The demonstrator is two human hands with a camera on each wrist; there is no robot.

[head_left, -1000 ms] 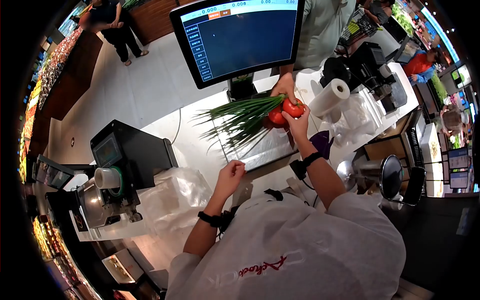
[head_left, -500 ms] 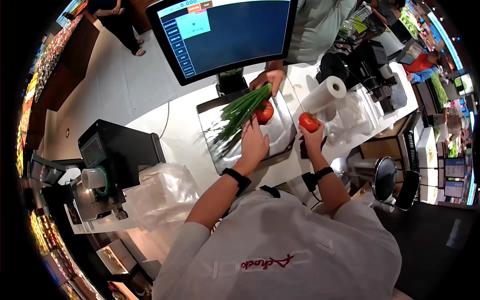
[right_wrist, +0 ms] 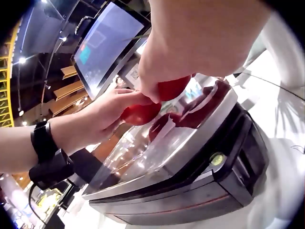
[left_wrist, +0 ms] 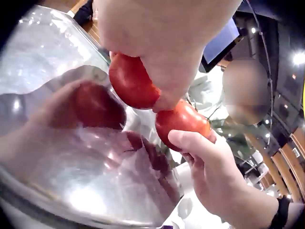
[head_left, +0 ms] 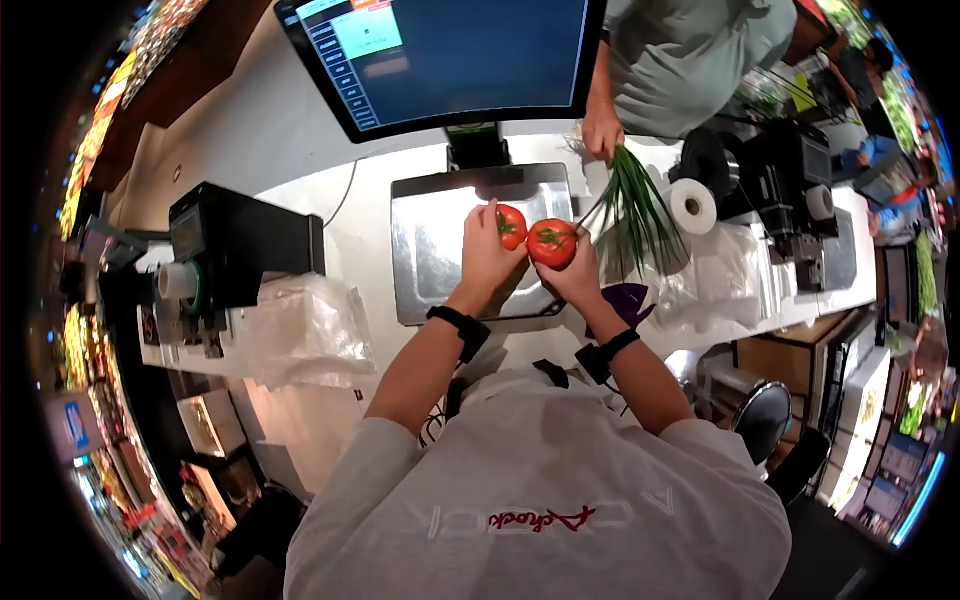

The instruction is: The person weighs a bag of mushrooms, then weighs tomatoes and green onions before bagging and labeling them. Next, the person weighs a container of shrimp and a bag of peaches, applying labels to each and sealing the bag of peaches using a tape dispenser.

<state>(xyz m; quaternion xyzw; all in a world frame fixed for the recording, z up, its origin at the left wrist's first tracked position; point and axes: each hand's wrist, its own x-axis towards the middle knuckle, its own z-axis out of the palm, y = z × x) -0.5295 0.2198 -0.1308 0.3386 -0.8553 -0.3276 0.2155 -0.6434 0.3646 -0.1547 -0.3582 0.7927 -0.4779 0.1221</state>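
Over the metal scale plate (head_left: 420,285), the left hand (head_left: 490,257) grips one red tomato (head_left: 511,228). Close on its right, the right hand (head_left: 575,275) grips a second tomato (head_left: 552,243), its green stem facing up. The two tomatoes are side by side, nearly touching. In the left wrist view the right hand (left_wrist: 214,164) has its thumb on its tomato (left_wrist: 178,121), and the other tomato (left_wrist: 131,81) is partly covered by the left hand. The right wrist view shows the left hand (right_wrist: 102,112) with its fingers round a tomato (right_wrist: 141,113).
Another person's hand (head_left: 602,130) holds green onions (head_left: 640,205) right of the scale. A monitor (head_left: 470,60) stands behind it. Plastic bags (head_left: 310,330) lie at the left, a roll (head_left: 691,205) and more bags (head_left: 720,275) at the right. Black machines flank both sides.
The green onions have moved off the scale to the right in the other person's hand. The left hand has taken hold of a tomato, and the right hand has brought its tomato leftward beside it.
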